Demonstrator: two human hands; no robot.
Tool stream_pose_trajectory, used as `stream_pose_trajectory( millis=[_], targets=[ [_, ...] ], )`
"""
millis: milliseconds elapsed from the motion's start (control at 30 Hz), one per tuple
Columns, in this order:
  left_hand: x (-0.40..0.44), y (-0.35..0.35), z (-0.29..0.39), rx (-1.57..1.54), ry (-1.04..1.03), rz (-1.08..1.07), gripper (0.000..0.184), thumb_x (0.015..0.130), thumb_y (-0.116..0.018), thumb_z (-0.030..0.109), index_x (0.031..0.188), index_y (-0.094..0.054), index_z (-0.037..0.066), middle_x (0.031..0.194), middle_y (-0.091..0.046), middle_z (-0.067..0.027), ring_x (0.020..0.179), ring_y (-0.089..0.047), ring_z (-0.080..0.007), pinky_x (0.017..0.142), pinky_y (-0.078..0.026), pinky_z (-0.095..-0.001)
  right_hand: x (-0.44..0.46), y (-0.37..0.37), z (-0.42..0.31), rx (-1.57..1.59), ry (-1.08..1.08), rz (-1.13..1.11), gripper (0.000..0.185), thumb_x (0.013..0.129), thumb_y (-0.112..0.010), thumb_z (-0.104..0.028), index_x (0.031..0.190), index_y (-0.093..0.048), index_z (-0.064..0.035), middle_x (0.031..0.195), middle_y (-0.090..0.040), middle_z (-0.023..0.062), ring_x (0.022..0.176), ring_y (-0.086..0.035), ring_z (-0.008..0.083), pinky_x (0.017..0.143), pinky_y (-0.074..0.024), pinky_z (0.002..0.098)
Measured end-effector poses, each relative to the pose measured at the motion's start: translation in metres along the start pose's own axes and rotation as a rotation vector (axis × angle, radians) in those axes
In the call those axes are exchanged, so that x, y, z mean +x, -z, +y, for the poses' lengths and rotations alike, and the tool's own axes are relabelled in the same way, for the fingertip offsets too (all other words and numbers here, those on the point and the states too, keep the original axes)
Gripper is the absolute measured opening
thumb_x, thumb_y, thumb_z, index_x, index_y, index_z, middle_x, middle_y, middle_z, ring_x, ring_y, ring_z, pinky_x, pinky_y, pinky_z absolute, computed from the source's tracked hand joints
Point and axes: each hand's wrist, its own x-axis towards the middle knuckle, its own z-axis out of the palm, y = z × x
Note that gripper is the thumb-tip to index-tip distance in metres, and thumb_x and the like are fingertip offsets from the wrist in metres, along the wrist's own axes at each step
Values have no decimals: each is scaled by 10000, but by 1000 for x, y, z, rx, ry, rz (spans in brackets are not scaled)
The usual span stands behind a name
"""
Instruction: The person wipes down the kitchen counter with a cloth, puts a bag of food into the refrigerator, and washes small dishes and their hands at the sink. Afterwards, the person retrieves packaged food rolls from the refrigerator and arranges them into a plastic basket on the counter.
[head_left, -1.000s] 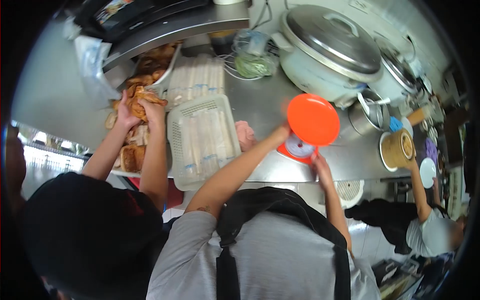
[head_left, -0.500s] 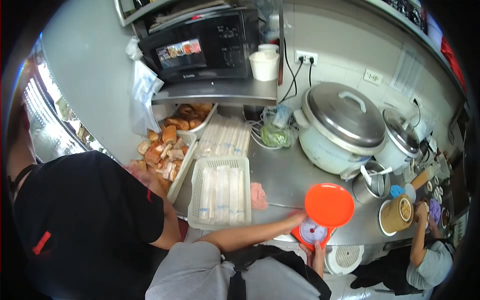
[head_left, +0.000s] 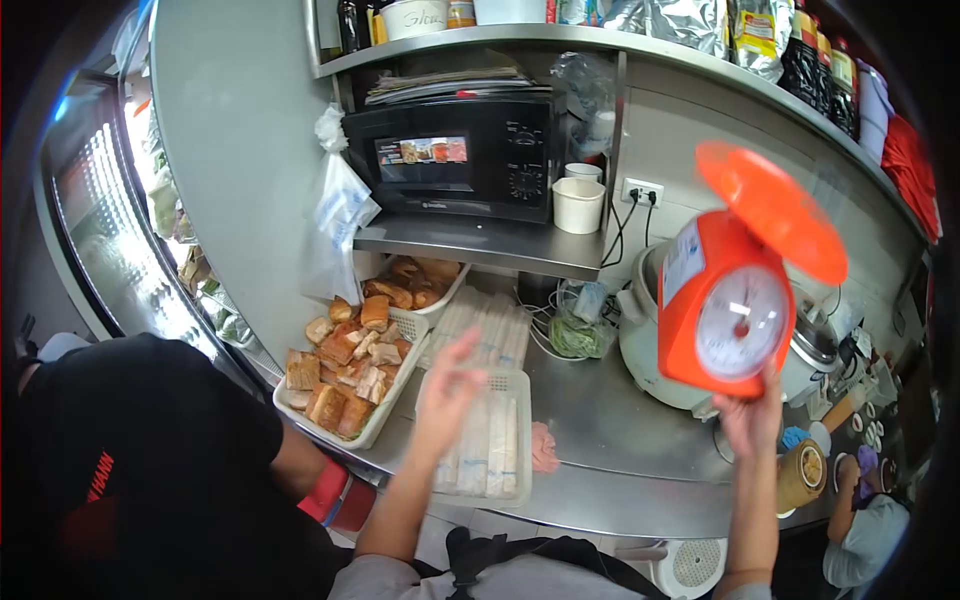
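My right hand [head_left: 750, 418] grips the underside of an orange kitchen scale [head_left: 741, 325] and holds it up above the counter. The scale has a round white dial facing me, and its orange pan [head_left: 775, 212] is tilted on top. My left hand [head_left: 450, 392] is raised, slightly blurred, with its fingers apart and nothing in them. Below it stands a white plastic basket [head_left: 524, 440] with long wrapped white packets [head_left: 500, 445] inside. More such packets [head_left: 495, 325] lie behind the basket. A pink cloth or bag [head_left: 543, 447] rests beside it.
A basket of cooked meat chunks [head_left: 345, 370] stands at left, near a co-worker in black [head_left: 170, 450]. A black microwave [head_left: 450, 155] sits on a shelf. The large rice cooker [head_left: 645, 345] is behind the scale. Another person [head_left: 870, 530] works at far right, near a brown container [head_left: 800, 475].
The scale has been lifted from the counter's front edge up to the right in my right hand. My left hand has left it and swung left over the basket. The view has tilted up.
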Motion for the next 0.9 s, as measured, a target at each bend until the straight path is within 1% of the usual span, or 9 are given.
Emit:
stream_pose_trajectory(
  millis=[167,300,400,467,633,733,800,867,900],
  targets=[
    [40,110,18,18,-46,488,404,946,-555,177,1303,-492,0,1342,-504,-119,1222,-481,-197,1028,-376,-332,23,-51,0,54,23,-99,532,951,-532,-366,1297,-414,21,1153,-591,217,868,-685,316,578,-640,391],
    [152,151,81,454,-411,416,365,916,-601,196,1238,-556,30,1260,-556,-105,1160,-516,-207,998,-397,-341,22,-76,30,114,-55,-131,500,973,-491,-348,1343,-374,-32,1219,-571,193,862,-689,329,560,-640,394],
    [284,157,138,840,-816,399,384,835,-658,229,1196,-597,112,1133,-563,-169,1086,-544,-334,931,-448,-408,28,-82,53,164,-105,-178,564,977,-465,-373,1401,-299,-41,1289,-516,219,921,-672,367,551,-635,409],
    [369,159,168,1160,-828,491,449,831,-676,306,1250,-571,185,1221,-525,-213,1103,-555,-315,924,-462,-397,33,-99,59,197,-138,-195,588,975,-458,-392,1412,-276,-44,1311,-495,224,940,-666,373,554,-635,411],
    [513,140,177,1237,-666,722,675,732,-733,523,1300,-514,232,1217,-486,-288,1112,-531,-428,898,-482,-434,65,-166,63,170,-42,-254,578,971,-459,-398,1402,-293,-51,1302,-496,223,942,-660,376,543,-630,418],
    [572,144,158,1048,-460,557,756,693,-758,556,1312,-476,229,1247,-449,-306,1101,-529,-447,898,-481,-444,94,-214,61,171,82,-181,566,957,-501,-365,1367,-342,-8,1253,-522,238,888,-665,386,500,-617,441],
    [592,159,160,898,-480,495,757,670,-790,527,1264,-470,182,1279,-390,-361,1114,-518,-441,906,-475,-454,118,-239,59,179,134,-205,535,963,-494,-338,1364,-346,-17,1264,-518,236,914,-659,391,541,-623,447],
    [613,182,155,976,-566,510,779,686,-780,510,1315,-444,195,1359,-367,-312,1089,-535,-451,922,-466,-452,144,-279,53,219,74,-365,487,962,-498,-305,1342,-378,-26,1265,-526,222,966,-649,383,623,-632,447],
    [595,171,148,883,-918,794,416,740,-759,149,1068,-517,64,1005,-509,-151,878,-567,-313,787,-485,-406,157,-297,53,231,50,-428,463,962,-500,-289,1331,-395,-30,1265,-529,215,992,-644,379,664,-637,448]
  ],
)
